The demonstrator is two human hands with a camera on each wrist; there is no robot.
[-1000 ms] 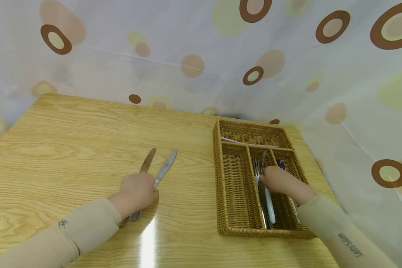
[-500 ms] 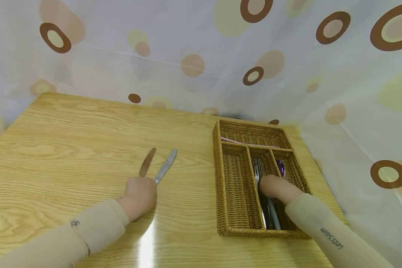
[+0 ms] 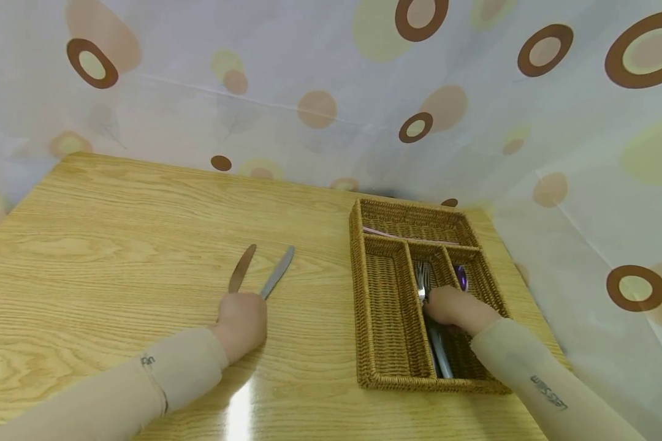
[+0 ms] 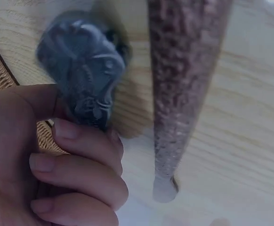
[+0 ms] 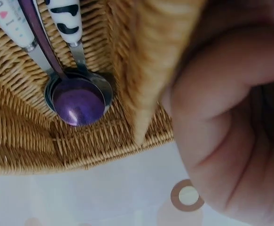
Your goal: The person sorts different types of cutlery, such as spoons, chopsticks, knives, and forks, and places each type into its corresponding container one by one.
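In the head view my left hand grips a silver table knife, blade pointing away from me. The left wrist view shows my fingers curled round its ornate handle. Beside it on the wooden table lies a copper-coloured knife with a speckled handle. My right hand reaches into the middle compartment of the wicker cutlery tray and holds a fork with a grey-blue handle. Fork tines show beyond the fingers. In the right wrist view the curled fingers hide the fork.
The tray's right compartment holds several spoons, a purple spoon on top. A thin pink utensil lies in the back compartment. Wicker dividers stand close to my right hand. A patterned curtain hangs behind the table.
My right hand has lowered the fork into the middle compartment, and its handle has shifted left since half a second ago. My left hand has moved right with the silver knife, whose tip shifts slightly.
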